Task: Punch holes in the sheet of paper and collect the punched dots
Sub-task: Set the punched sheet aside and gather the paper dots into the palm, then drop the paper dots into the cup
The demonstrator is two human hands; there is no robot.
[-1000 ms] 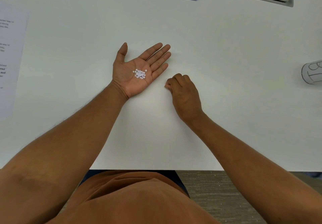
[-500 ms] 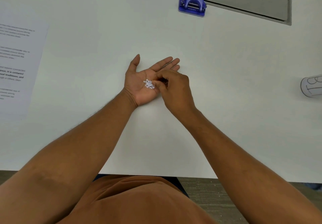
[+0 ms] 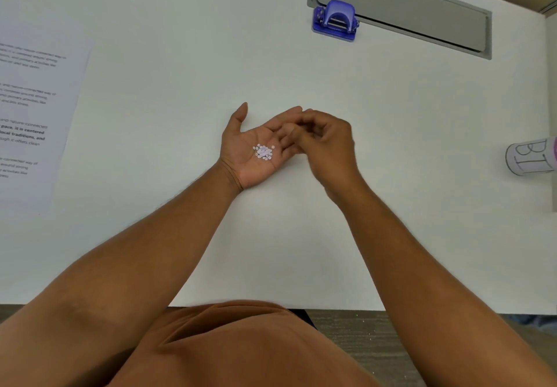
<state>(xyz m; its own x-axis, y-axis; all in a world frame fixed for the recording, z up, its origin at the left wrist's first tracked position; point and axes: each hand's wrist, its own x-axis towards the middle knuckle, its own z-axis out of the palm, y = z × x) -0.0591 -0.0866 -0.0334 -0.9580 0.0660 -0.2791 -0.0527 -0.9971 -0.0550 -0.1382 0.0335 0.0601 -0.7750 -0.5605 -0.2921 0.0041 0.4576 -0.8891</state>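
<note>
My left hand lies palm up on the white table, fingers spread, with a small heap of white punched dots in the palm. My right hand hovers over the left fingers, its fingers curled and blurred; whether it pinches a dot I cannot tell. The printed sheet of paper lies flat at the far left. The blue hole punch stands at the back, well beyond both hands.
A grey recessed cable tray runs along the back right behind the punch. A white labelled cylinder lies at the right edge. The table's front edge is just before my body.
My right hand went from the table beside the left palm to the dots, then drew back to the right over the left fingers. The left hand stayed open with the dots.
</note>
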